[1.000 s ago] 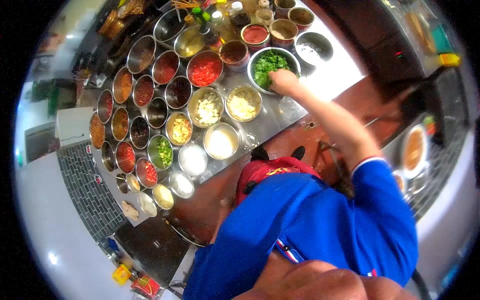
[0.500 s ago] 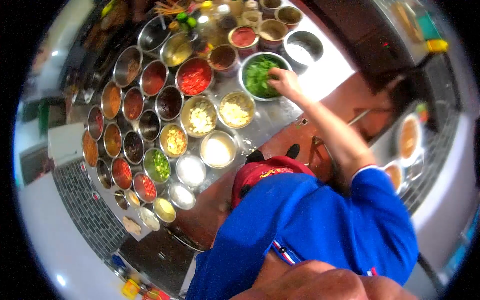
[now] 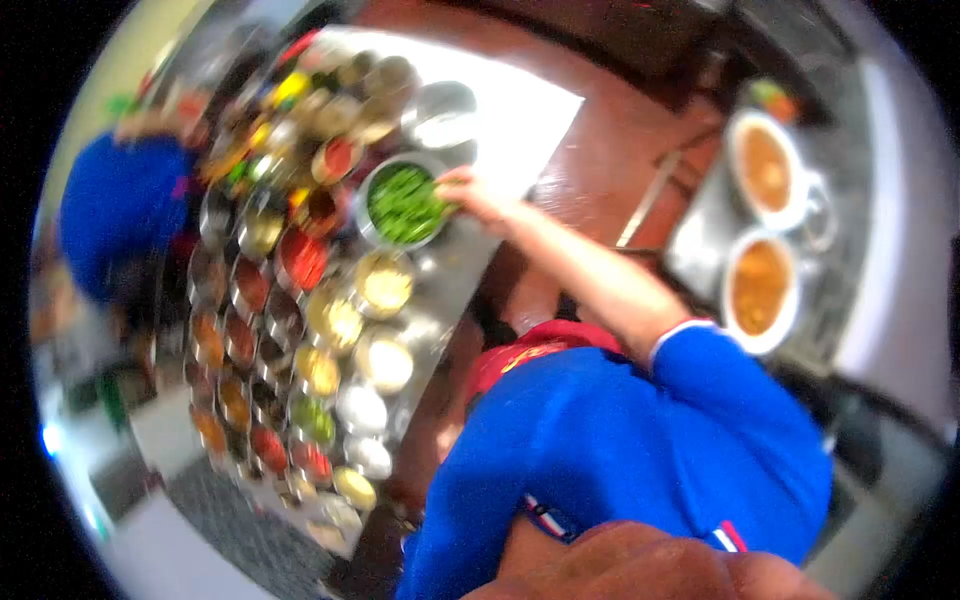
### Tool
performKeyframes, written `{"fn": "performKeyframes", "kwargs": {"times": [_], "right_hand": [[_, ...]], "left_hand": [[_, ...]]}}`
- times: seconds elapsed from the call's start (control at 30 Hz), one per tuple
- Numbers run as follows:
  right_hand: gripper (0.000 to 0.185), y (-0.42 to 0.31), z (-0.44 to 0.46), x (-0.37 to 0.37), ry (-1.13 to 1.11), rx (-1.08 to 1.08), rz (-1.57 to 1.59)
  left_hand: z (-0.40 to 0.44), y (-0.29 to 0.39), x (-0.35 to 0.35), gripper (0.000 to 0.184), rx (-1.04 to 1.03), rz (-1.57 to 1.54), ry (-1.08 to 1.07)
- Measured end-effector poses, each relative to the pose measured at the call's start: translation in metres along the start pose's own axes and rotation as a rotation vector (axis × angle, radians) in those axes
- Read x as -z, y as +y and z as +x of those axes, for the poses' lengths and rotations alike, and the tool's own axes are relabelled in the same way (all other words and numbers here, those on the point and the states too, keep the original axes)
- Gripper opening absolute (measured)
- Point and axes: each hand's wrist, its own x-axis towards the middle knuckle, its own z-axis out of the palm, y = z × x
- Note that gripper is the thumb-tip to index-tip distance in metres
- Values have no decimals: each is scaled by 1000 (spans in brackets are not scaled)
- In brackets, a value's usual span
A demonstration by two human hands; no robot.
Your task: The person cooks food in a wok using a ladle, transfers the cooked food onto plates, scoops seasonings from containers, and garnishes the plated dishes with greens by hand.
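My right hand (image 3: 472,196) reaches out to a round metal bowl (image 3: 364,222) of chopped green leaves (image 3: 402,205). The fingers are drawn together at the bowl's right rim, and a bit of green shows at the fingertips. Blur hides how much they hold. Below that bowl stand two metal bowls of pale yellow chopped food (image 3: 385,283). A bowl of red chopped food (image 3: 302,258) is to its lower left. My left hand is not visible.
Several more metal bowls of ingredients cover the steel table (image 3: 440,290). A person in a blue shirt (image 3: 125,205) stands across it. Two white tubs of orange-brown food (image 3: 762,290) sit on a counter at right. An empty-looking metal pot (image 3: 440,115) is at the back.
My right hand has drawn back from the middle of the leaves to the bowl's rim. The view has turned right, bringing the white tubs and the other person further into sight.
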Motion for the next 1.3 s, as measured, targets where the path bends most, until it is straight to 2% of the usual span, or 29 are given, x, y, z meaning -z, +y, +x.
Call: {"fn": "performKeyframes", "kwargs": {"times": [0.03, 0.13, 0.2, 0.27, 0.3, 0.37, 0.43, 0.5, 0.53, 0.63, 0.67, 0.77, 0.83, 1.0, 1.03, 1.1, 1.23, 1.3], "right_hand": [[28, -6, -19, 15, 3, -27, 172], [25, -41, -81, 92, 38, 71, 250], [28, -60, -118, 169, 236, 172, -25], [28, -101, -172, 238, 446, 175, -182], [27, -96, -182, 294, 546, 306, -354], [24, -123, -233, 360, 731, 373, -382], [28, -131, -260, 433, 983, 281, -518], [33, -144, -287, 468, 1121, 311, -952], [35, -143, -289, 484, 1079, 348, -976], [35, -113, -269, 547, 1049, 291, -1328], [33, -106, -267, 558, 1067, 356, -1324], [30, -136, -282, 550, 1067, 193, -993], [22, -146, -295, 555, 1176, 388, -1127], [15, -159, -333, 486, 1479, 792, -922], [15, -127, -315, 518, 1459, 868, -870], [16, -95, -315, 519, 1221, 441, -1102], [24, -136, -370, 428, 1440, 745, -793], [23, -104, -390, 396, 1441, 667, -659]], "left_hand": [[7, 7, -3, 25, -5, 27, -25], [23, 32, -14, 25, -14, 106, -75], [30, 49, -20, 26, -22, 149, -82], [35, 62, -30, 26, -32, 187, -97], [36, 69, -36, 26, -39, 200, -102], [38, 83, -48, 27, -51, 231, -114], [39, 93, -60, 27, -63, 259, -120], [36, 100, -72, 28, -76, 282, -121], [34, 101, -77, 28, -80, 290, -119], [25, 110, -91, 29, -96, 316, -113], [22, 112, -96, 29, -100, 321, -111], [9, 112, -100, 30, -101, 333, -92], [4, 112, -100, 30, -100, 341, -78], [3, 118, -103, 32, -111, 375, -81], [5, 121, -103, 32, -121, 383, -87], [13, 130, -104, 33, -149, 410, -107], [29, 155, -109, 35, -238, 498, -152], [34, 177, -122, 35, -299, 573, -173]]}}
